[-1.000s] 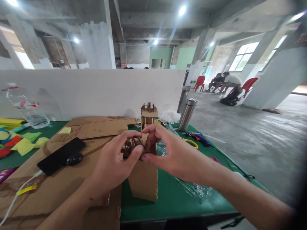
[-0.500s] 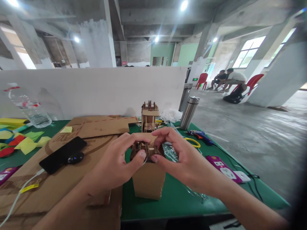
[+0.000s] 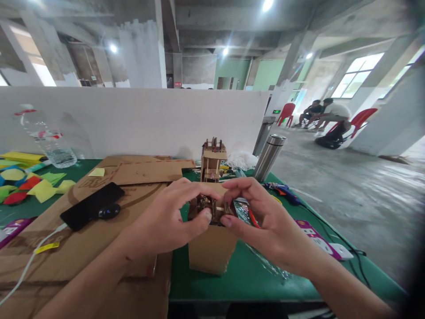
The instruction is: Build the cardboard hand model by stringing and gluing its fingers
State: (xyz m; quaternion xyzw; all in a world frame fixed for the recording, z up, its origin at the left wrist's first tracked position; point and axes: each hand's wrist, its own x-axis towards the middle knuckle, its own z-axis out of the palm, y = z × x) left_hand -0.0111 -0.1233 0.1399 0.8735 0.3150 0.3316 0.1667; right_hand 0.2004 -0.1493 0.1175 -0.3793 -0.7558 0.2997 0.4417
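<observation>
In front of me stands a small cardboard box model (image 3: 212, 250), with a taller cardboard frame (image 3: 214, 155) rising behind it. Along the model's top runs a thin pale stick (image 3: 220, 210) carrying small brown cardboard pieces. My left hand (image 3: 172, 217) is closed, thumb and fingers round a cardboard piece (image 3: 214, 206) on the stick. Facing it, my right hand (image 3: 259, 217) pinches another cardboard piece (image 3: 227, 209) towards the stick's right end. Fingers partly cover both pieces.
Cardboard sheets (image 3: 142, 173) hold a phone (image 3: 93, 206) and a mouse (image 3: 109, 211). A steel flask (image 3: 269, 157), glue gun (image 3: 285, 192) and purple power strip (image 3: 318, 241) stand or lie right; a water bottle (image 3: 46, 139) is left. Clear plastic wrap (image 3: 265, 261) lies beside the box. Two people sit far right.
The whole scene has shifted slightly right in view. Both hands keep their hold on the cardboard pieces. An orange-red strip now shows behind my right thumb.
</observation>
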